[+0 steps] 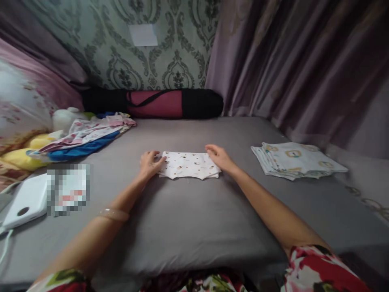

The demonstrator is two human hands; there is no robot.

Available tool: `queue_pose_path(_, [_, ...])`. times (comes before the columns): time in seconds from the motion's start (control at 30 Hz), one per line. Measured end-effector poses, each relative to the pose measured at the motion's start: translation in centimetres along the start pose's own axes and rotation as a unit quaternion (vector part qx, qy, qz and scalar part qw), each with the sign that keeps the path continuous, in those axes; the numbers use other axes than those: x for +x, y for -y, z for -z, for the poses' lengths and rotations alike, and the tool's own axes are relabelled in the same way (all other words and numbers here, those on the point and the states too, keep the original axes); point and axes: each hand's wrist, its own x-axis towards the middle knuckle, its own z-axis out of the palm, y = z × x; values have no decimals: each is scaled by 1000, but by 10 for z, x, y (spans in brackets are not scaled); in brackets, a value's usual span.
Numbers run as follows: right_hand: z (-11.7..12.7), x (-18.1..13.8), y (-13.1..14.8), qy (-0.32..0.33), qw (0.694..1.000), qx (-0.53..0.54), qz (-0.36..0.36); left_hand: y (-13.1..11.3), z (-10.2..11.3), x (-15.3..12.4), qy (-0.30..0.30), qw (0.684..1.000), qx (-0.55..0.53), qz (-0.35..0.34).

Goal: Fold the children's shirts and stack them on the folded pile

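Observation:
A small white printed cloth [189, 165], folded into a flat rectangle, lies on the grey bed sheet [188, 219] in front of me. My left hand [149, 162] grips its left edge with curled fingers. My right hand [219, 157] rests on its right edge, fingers bent down onto the fabric. A pale bangle sits on my left wrist.
A stack of folded white cloths [296, 160] lies to the right. A heap of unfolded clothes [88, 134] and a yellow item lie at the left. A white device [26, 200] with a cable sits near left. A black-and-pink roll [158, 103] lies against the wall; curtains hang right.

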Motion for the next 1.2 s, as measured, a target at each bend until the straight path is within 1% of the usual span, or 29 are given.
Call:
queue_pose_path(0.07, [21, -5, -15, -22, 995, 31, -96, -1, 9, -2, 8, 999, 17, 32])
queue_pose_path(0.17, [35, -17, -29, -2, 969, 64, -237, -4, 13, -6, 34, 998, 36, 50])
queue_pose_path(0.23, [34, -23, -32, 12, 954, 83, -289, -7, 14, -6, 55, 996, 47, 61])
queue_pose_path(0.27, [31, -25, -33, 15, 951, 86, -297, -8, 14, -5, 65, 994, 52, 65])
queue_pose_path(0.33, [25, -27, -30, 15, 955, 69, -288, -10, 14, -4, 85, 992, 54, 71])
queue_pose_path(0.43, [16, -25, -21, 36, 965, 23, -258, -13, 16, -3, 122, 988, 34, 87])
queue_pose_path(0.5, [13, -22, -13, 57, 962, 24, -267, -17, 18, -5, 130, 986, 4, 100])
queue_pose_path(0.6, [13, -17, 1, 88, 933, 100, -335, -24, 20, -9, 123, 980, -111, 108])
queue_pose_path(0.67, [14, -16, 7, 112, 907, 171, -369, -31, 22, -11, 124, 963, -207, 120])
queue_pose_path(0.7, [15, -16, 9, 117, 900, 197, -372, -35, 25, -11, 125, 953, -246, 129])
queue_pose_path(0.73, [16, -16, 10, 118, 899, 213, -364, -40, 28, -10, 123, 943, -278, 137])
queue_pose_path(0.8, [19, -19, 10, 102, 907, 231, -336, -51, 37, -7, 113, 927, -327, 143])
queue_pose_path(0.87, [24, -25, 8, 77, 909, 265, -313, -63, 47, -4, 105, 918, -363, 124])
queue_pose_path(0.93, [35, -33, 4, 59, 899, 306, -306, -78, 56, -2, 114, 913, -384, 78])
queue_pose_path(0.97, [42, -38, 1, 51, 896, 320, -304, -87, 60, -2, 128, 911, -389, 51])
queue_pose_path(1.03, [62, -47, -6, 29, 900, 326, -289, -106, 63, -1, 160, 906, -392, 8])
queue_pose_path(1.1, [89, -57, -15, -5, 908, 320, -271, -131, 62, 0, 187, 900, -392, -22])
queue_pose_path(1.2, [136, -73, -33, -63, 911, 312, -261, -177, 48, 2, 199, 895, -394, -56])
